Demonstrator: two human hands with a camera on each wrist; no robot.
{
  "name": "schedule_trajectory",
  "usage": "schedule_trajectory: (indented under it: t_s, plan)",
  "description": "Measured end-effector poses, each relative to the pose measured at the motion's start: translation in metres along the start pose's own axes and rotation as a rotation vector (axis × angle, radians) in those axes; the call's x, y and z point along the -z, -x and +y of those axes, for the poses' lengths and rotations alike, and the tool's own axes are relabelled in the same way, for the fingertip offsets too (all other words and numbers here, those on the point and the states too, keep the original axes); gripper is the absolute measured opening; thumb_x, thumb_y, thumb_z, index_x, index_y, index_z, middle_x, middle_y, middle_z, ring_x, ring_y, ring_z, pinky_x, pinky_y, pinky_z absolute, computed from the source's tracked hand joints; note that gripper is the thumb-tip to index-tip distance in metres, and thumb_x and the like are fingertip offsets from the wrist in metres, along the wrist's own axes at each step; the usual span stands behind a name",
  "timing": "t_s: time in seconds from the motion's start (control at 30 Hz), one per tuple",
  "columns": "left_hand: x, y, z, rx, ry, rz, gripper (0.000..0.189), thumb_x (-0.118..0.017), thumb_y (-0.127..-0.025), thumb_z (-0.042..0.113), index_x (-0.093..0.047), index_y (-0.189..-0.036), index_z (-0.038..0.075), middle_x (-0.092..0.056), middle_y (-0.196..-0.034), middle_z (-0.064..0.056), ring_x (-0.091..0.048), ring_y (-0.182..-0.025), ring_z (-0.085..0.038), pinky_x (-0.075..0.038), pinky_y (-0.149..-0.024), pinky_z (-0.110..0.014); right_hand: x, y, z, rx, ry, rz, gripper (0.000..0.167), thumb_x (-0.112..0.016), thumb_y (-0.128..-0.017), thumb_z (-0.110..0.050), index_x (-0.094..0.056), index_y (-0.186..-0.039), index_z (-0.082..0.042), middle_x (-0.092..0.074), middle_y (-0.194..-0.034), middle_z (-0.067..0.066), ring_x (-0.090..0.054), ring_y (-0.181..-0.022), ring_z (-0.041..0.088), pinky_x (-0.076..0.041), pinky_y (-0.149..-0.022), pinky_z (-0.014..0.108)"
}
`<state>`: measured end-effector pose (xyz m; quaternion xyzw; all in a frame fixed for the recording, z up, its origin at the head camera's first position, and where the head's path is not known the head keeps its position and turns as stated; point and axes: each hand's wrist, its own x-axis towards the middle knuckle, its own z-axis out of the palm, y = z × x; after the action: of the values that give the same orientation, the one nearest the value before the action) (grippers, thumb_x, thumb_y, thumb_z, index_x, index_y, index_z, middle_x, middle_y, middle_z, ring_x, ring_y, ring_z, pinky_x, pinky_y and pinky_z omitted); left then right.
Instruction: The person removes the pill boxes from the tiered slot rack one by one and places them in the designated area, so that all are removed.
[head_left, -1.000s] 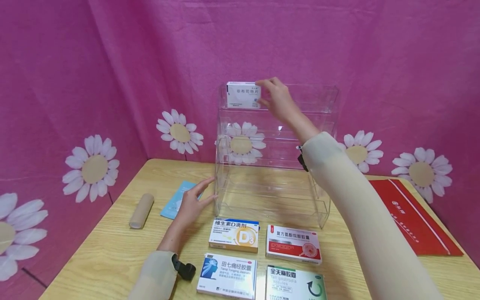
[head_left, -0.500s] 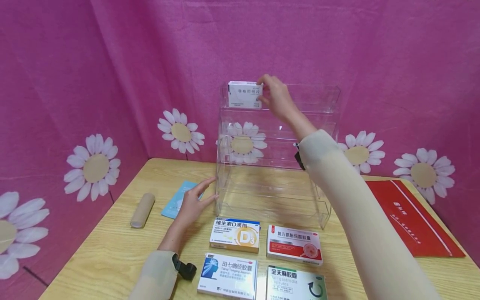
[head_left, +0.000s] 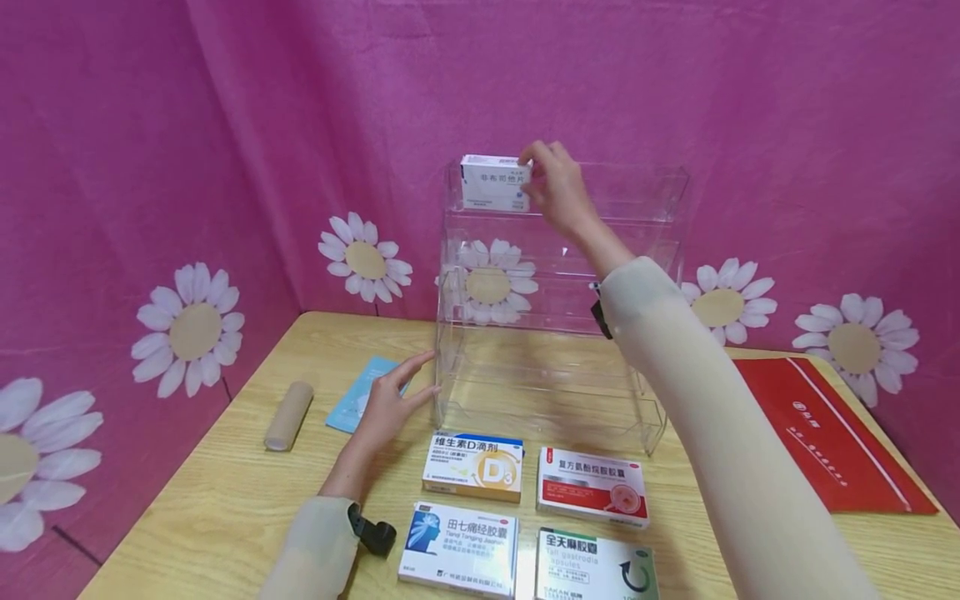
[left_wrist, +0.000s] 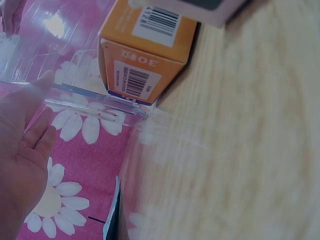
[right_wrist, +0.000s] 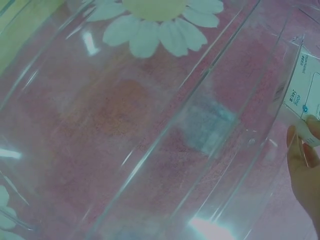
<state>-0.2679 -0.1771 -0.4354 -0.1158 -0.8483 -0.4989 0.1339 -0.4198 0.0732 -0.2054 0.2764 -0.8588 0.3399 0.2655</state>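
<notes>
A clear multi-tier display rack (head_left: 551,429) stands on the wooden table. On its top tier, at the left end, sits a white medicine box (head_left: 491,185) with its printed front facing me. My right hand (head_left: 561,190) pinches this box at its right end, thumb in front and fingers at the top edge. In the right wrist view, that hand (right_wrist: 306,165) and the box (right_wrist: 306,87) show at the right edge. Lower down, my left hand (head_left: 386,408) touches the rack's left side with thumb and fingertips extended. The left wrist view shows the left hand (left_wrist: 25,155) beside the rack's clear edge.
In front of the rack lie an orange-white vitamin D box (head_left: 474,468), a red-white box (head_left: 592,486), a blue-white box (head_left: 459,548) and a green-white box (head_left: 596,567). A cardboard-coloured roll (head_left: 288,417) and blue packet (head_left: 363,396) lie left, a red folder (head_left: 832,433) right.
The head view has shifted slightly, so everything sits a little further right and higher. Both hands keep nearly the same places, the right one still at the white medicine box.
</notes>
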Motion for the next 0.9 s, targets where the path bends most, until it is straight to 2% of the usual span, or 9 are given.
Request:
schedule_trajectory:
  t_s: [0.2,0.53,0.73,0.9]
  plan:
    - [-0.001,0.001,0.0,0.007,0.001,-0.009,0.053,-0.072,-0.088,0.015,-0.056,-0.139,0.015,-0.055,-0.144,-0.011,-0.05,-0.136,-0.034,-0.04,-0.117,-0.045,0.006,0.004,0.003,-0.023,-0.077,0.035,0.027,-0.059,-0.09,0.008,-0.054,-0.116,0.004,-0.051,-0.116,0.021,-0.062,-0.115,0.031,-0.058,-0.099,0.034]
    - [-0.004,-0.002,0.003,-0.011,-0.003,-0.01,0.051,-0.072,-0.089,0.016,-0.057,-0.138,0.015,-0.056,-0.143,-0.011,-0.051,-0.135,-0.034,-0.041,-0.116,-0.045,0.031,0.015,0.011,0.005,-0.137,0.19,0.024,-0.061,-0.09,0.009,-0.057,-0.113,0.006,-0.049,-0.111,0.015,-0.061,-0.113,0.026,-0.057,-0.098,0.025]
    - [-0.004,-0.001,0.004,-0.017,-0.007,-0.017,0.052,-0.072,-0.089,0.016,-0.056,-0.138,0.015,-0.056,-0.143,-0.012,-0.051,-0.134,-0.034,-0.041,-0.116,-0.045,0.054,0.035,0.013,0.019,-0.179,0.272,0.027,-0.066,-0.087,0.007,-0.06,-0.113,0.006,-0.05,-0.104,-0.001,-0.063,-0.109,0.025,-0.058,-0.094,0.022]
    - [-0.003,-0.001,0.004,-0.007,-0.002,-0.015,0.051,-0.072,-0.089,0.017,-0.057,-0.138,0.017,-0.056,-0.143,-0.011,-0.051,-0.134,-0.034,-0.041,-0.116,-0.046,0.074,0.06,0.016,0.054,-0.192,0.288,0.029,-0.068,-0.086,0.006,-0.061,-0.114,0.004,-0.045,-0.101,-0.018,-0.063,-0.107,0.013,-0.058,-0.092,0.019]
